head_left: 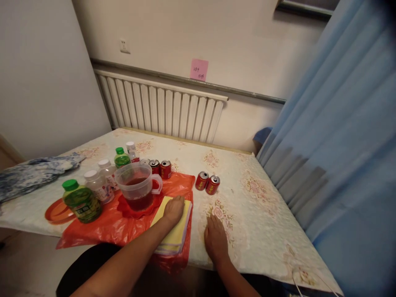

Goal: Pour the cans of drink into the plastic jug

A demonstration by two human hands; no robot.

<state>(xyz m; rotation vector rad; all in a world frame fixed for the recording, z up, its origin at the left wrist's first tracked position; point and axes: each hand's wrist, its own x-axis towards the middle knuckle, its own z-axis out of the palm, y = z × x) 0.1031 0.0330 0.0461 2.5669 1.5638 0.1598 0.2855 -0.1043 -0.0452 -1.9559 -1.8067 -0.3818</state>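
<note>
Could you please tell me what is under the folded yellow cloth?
A red plastic sheet shows under the edges of the yellow cloth, and the left hand rests on top. The covered area cannot be seen.

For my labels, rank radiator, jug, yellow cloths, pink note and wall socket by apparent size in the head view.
1. Radiator
2. Jug and yellow cloths: too alike to rank
3. Pink note
4. Wall socket

White radiator — blue curtain.

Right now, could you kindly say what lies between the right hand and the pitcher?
In the head view, the left hand, on the yellow cloth, lies between the right hand and pitcher; red plastic and tablecloth show there.
</note>
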